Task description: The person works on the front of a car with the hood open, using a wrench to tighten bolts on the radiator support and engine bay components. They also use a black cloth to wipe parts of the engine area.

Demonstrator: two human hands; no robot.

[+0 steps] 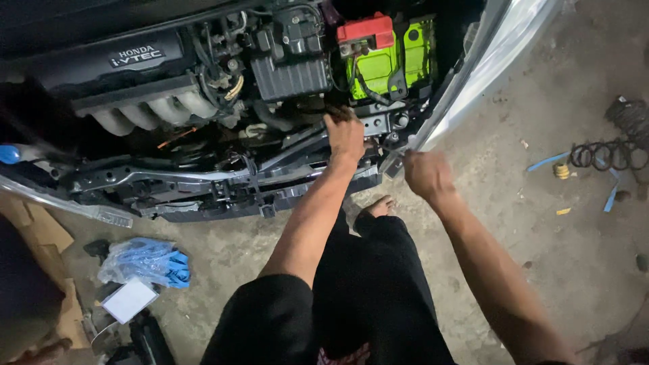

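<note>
The person's left hand (pixel 345 135) is gripping a dark bracket (pixel 370 123) at the engine bay's front edge, fingers curled over it. At three o'clock, the right hand (pixel 427 174) is closing its fingers around a silver fender edge (pixel 466 94). A green battery (pixel 389 61) is sitting at twelve o'clock.

A coil spring (pixel 608 154) lies on the concrete floor (pixel 541 223), blue plastic bag (pixel 150 261) and cardboard (pixel 37 230) opposite.

Battery (pixel 392 61) lime green, red terminal cover (pixel 366 30); blue plastic bag (pixel 147 261); black trousers (pixel 378 284).
</note>
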